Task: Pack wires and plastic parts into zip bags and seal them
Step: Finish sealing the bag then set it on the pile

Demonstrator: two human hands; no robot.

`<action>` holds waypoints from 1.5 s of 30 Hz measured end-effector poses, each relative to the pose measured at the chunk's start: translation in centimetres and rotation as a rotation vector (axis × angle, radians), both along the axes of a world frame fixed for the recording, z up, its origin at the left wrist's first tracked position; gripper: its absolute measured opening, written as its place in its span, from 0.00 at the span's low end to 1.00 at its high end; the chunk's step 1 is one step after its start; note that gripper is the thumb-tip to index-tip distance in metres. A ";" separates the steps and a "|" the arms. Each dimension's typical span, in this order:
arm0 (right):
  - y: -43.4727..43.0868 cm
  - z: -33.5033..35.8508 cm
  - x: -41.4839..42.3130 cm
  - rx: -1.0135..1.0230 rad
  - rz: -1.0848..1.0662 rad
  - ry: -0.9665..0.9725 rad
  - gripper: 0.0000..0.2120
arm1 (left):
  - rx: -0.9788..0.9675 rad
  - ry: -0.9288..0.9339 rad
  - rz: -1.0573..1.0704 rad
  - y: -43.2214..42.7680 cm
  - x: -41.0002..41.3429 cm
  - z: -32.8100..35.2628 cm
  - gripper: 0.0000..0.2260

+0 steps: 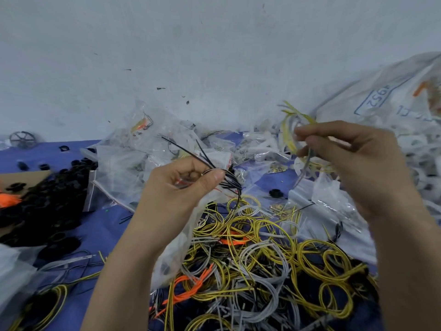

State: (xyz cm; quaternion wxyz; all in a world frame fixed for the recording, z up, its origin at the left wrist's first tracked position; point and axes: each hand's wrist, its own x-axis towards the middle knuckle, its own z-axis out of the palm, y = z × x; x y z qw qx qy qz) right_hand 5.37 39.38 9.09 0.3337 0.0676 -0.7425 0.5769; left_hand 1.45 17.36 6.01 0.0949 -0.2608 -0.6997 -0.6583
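My left hand [183, 185] pinches the mouth of a clear zip bag [176, 247] together with a small coil of black wires [226, 180]; the bag hangs down under the hand. My right hand [353, 158], raised at the right, holds a looped bundle of yellow and grey wires [290, 132] between thumb and fingers. Below both hands lies a tangled pile of yellow, grey, orange and black wire loops [274, 259] on the blue surface.
A heap of black plastic rings [47, 199] sits at the left on cardboard. Clear bags of parts [148, 149] are piled along the white wall. A big printed sack of white plastic parts [393, 111] leans at the right. More yellow wires [47, 299] lie bottom left.
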 end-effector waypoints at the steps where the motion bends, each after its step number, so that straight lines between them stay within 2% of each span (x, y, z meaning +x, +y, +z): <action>1: -0.7 0.2 0.2 0.058 0.037 -0.001 0.14 | -0.003 0.001 -0.003 0.1 0.0 0.0 0.09; 5: -4.6 -0.6 -0.1 0.294 0.132 -0.114 0.09 | -0.013 0.006 0.007 0.2 0.1 -0.1 0.10; 8: -6.2 -1.3 -0.6 0.296 0.233 -0.197 0.05 | -0.014 0.013 -0.005 0.1 0.0 -0.1 0.10; 12: -6.0 -1.6 -1.2 0.328 0.240 -0.202 0.02 | -0.055 0.032 0.022 0.2 0.2 0.1 0.07; 14: -5.2 -1.8 -1.6 0.280 0.185 -0.172 0.06 | -0.144 0.041 0.099 0.0 0.3 0.2 0.11; 17: -3.2 -1.8 -2.2 0.229 -0.008 -0.119 0.11 | -0.375 0.056 0.183 -1.1 0.6 0.6 0.18; 21: -0.1 -2.3 -2.6 0.125 -0.124 -0.147 0.10 | -0.579 0.187 0.325 -2.1 0.8 1.0 0.08; 23: 1.1 -2.7 -2.8 0.152 -0.153 -0.223 0.11 | -0.624 0.249 0.377 -2.3 0.6 0.9 0.08; 29: 1.9 -3.2 -3.3 0.301 -0.250 -0.348 0.17 | -0.639 0.324 0.398 -2.7 0.3 0.8 0.03; 32: 1.7 -3.0 -3.3 0.344 -0.271 -0.371 0.20 | -0.612 0.321 0.374 -2.8 0.6 1.1 0.05; 36: 1.7 -2.8 -3.2 0.389 -0.292 -0.369 0.12 | -0.586 0.297 0.328 -3.2 1.2 1.7 0.06; 40: 1.8 -2.8 -3.2 0.377 -0.305 -0.362 0.05 | -0.608 0.291 0.307 -3.9 1.4 2.0 0.16; 45: 1.8 -2.9 -3.3 0.265 -0.255 -0.293 0.04 | -0.601 0.291 0.344 -4.0 1.6 2.2 0.11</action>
